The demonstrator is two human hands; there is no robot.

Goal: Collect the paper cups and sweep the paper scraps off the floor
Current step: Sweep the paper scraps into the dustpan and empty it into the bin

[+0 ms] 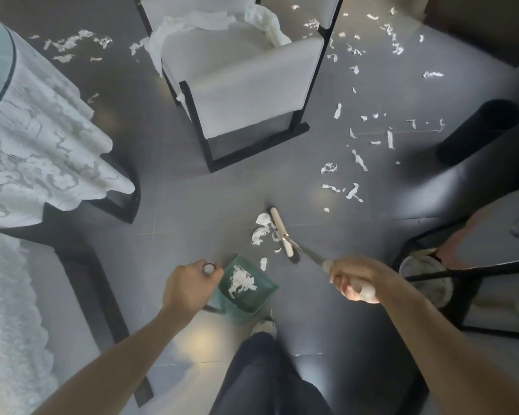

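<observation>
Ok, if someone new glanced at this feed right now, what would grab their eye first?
Probably the white paper scraps strewn over the grey floor, thickest to the right of the white chair. Next, bottom centre: the right hand grips the broom, its head against a small scrap pile, while the left hand holds the handle of the green dustpan, already holding scraps.

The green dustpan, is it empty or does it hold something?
Not empty: the dustpan holds a small heap of white paper scraps; most of its floor is bare.
</observation>
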